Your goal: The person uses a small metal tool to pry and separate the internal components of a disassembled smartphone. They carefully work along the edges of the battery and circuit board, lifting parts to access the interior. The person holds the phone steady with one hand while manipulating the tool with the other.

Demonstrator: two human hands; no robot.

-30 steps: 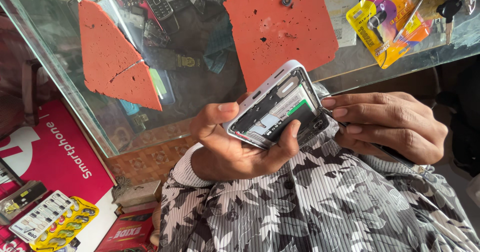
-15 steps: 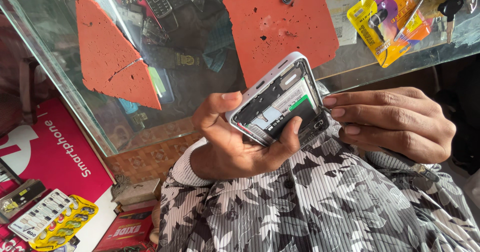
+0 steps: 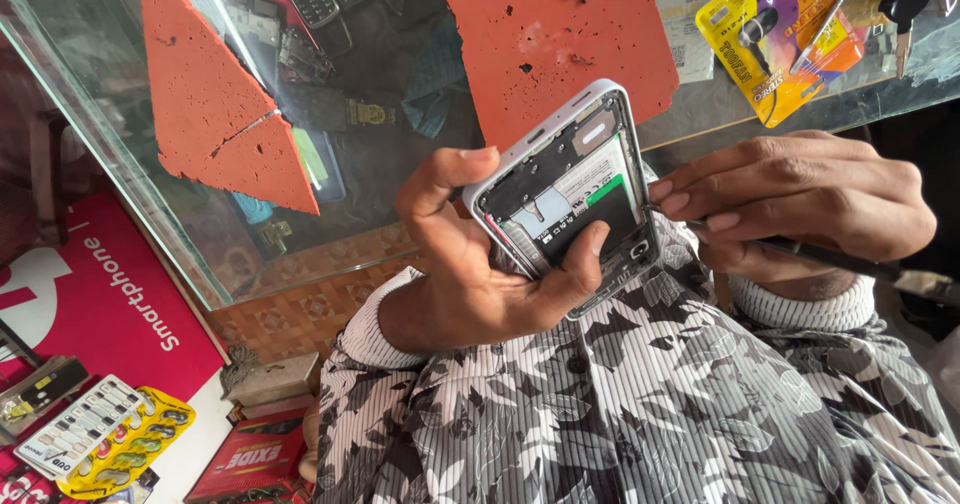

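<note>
My left hand [image 3: 470, 274] grips an opened smartphone [image 3: 568, 189] with its back cover off, silver frame around dark inner parts, a white label and a green patch. The thumb lies across the phone's lower edge and the index finger curls over its left side. My right hand [image 3: 800, 204] pinches a thin dark tool [image 3: 850, 261] whose tip meets the phone's right edge. Both hands hover above my lap, over a grey leaf-patterned shirt.
A glass counter [image 3: 120, 164] carries two orange foam mats [image 3: 215, 104] [image 3: 560, 34], a yellow packaged item [image 3: 775, 34] and keys [image 3: 905, 4]. Old phones lie under the glass. At lower left are a red box [image 3: 90, 304] and a yellow blister card [image 3: 110, 439].
My left hand has tipped the phone more upright and lifted it slightly. My right hand has drawn back a little, showing the dark tool at the phone's right edge.
</note>
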